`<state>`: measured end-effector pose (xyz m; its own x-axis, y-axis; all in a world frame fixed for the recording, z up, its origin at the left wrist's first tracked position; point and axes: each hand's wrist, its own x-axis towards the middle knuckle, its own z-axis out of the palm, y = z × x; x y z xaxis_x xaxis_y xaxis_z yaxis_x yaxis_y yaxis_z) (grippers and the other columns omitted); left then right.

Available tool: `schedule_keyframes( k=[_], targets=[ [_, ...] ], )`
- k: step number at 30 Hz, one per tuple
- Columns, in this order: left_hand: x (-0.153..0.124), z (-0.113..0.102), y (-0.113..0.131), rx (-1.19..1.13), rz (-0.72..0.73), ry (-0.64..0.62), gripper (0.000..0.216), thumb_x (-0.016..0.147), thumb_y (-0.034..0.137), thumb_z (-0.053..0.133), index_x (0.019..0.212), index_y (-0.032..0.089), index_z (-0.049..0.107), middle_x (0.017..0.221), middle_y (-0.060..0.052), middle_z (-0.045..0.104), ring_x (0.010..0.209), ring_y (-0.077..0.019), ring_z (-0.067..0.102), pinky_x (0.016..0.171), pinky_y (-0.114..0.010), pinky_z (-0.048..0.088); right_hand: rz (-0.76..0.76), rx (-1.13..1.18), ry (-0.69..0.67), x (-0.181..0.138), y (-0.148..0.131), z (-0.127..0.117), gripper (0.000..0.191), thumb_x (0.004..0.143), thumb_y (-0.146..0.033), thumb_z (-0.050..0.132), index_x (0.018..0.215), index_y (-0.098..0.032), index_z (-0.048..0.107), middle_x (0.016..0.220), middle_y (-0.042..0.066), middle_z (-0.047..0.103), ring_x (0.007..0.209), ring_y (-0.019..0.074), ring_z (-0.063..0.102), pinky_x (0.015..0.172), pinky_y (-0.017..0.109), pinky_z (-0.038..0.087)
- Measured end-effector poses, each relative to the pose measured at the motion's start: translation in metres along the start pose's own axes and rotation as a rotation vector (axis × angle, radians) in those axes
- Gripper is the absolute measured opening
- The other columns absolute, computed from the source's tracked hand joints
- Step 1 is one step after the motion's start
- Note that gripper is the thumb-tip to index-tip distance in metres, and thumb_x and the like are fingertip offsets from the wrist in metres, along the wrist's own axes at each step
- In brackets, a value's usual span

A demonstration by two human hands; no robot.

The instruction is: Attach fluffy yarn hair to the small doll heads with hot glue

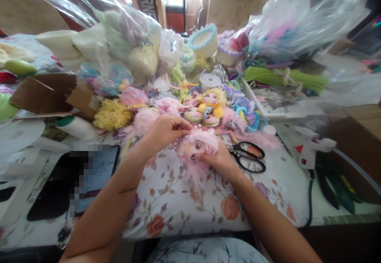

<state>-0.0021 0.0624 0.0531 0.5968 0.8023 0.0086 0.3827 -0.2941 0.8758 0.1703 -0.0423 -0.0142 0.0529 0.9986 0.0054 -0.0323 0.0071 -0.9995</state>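
Observation:
A small doll head with pink fluffy hair lies on the floral tablecloth between both hands. My right hand cups it from below and to the right, fingers closed on it. My left hand is pinched at the top of the doll's hair, fingertips pressed together on it. Just behind the hands lie other doll heads with yellow and pink hair.
Black scissors lie right of my right hand. A white glue gun sits further right. A phone lies at left. Fluffy pompoms, a cardboard box, a ribbon spool and plastic bags crowd the back.

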Motion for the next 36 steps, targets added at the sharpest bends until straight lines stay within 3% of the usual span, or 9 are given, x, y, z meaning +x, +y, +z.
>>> schedule_keyframes(
  k=[6,10,19,29,33,36],
  targets=[
    [0.001,-0.001,0.000,-0.171,-0.041,-0.064,0.035,0.079,0.037,0.066,0.107,0.015,0.068,0.102,-0.008,0.074,0.090,-0.0188,0.067,0.074,-0.026,0.052,-0.004,-0.005,0.005,0.000,-0.004,0.001,0.057,0.062,-0.030,0.083,0.114,-0.021,0.061,0.110,0.004,0.067,0.099,0.0245,0.062,0.088,0.037,0.048],
    [0.000,0.009,0.005,-0.266,-0.118,-0.060,0.031,0.072,0.027,0.073,0.100,0.014,0.071,0.099,-0.008,0.075,0.091,-0.0199,0.068,0.079,-0.028,0.053,0.009,-0.019,-0.003,-0.001,-0.005,0.002,0.056,0.060,-0.028,0.083,0.111,-0.020,0.062,0.108,0.004,0.067,0.096,0.0241,0.062,0.087,0.037,0.048],
    [-0.004,0.020,0.002,-0.372,-0.130,0.066,0.017,0.066,0.018,0.076,0.083,0.016,0.076,0.086,-0.003,0.077,0.080,-0.0175,0.070,0.078,-0.027,0.054,0.027,-0.009,0.018,0.000,-0.001,0.003,0.057,0.058,-0.027,0.083,0.109,-0.019,0.060,0.101,0.004,0.067,0.089,0.0215,0.061,0.082,0.036,0.048],
    [-0.001,0.020,0.002,-0.364,-0.095,0.053,0.017,0.068,0.019,0.075,0.085,0.017,0.076,0.089,-0.004,0.077,0.085,-0.0183,0.069,0.080,-0.027,0.054,0.033,-0.025,0.027,0.000,0.000,0.002,0.054,0.059,-0.028,0.083,0.108,-0.019,0.060,0.101,0.004,0.067,0.089,0.0220,0.062,0.081,0.035,0.049],
    [0.000,0.011,0.004,-0.365,-0.138,-0.013,0.034,0.072,0.024,0.075,0.105,0.017,0.071,0.098,-0.006,0.075,0.088,-0.0171,0.068,0.078,-0.026,0.053,-0.017,-0.030,0.012,0.000,-0.001,0.000,0.056,0.063,-0.032,0.082,0.113,-0.020,0.060,0.109,0.005,0.067,0.097,0.0237,0.062,0.087,0.037,0.048],
    [0.003,0.004,-0.002,-0.353,-0.174,-0.118,0.041,0.072,0.030,0.075,0.110,0.015,0.068,0.097,-0.008,0.075,0.084,-0.0170,0.068,0.072,-0.025,0.052,-0.019,-0.029,0.028,0.000,0.000,0.000,0.057,0.064,-0.033,0.082,0.115,-0.020,0.060,0.112,0.006,0.067,0.100,0.0248,0.062,0.088,0.038,0.049]
  ],
)
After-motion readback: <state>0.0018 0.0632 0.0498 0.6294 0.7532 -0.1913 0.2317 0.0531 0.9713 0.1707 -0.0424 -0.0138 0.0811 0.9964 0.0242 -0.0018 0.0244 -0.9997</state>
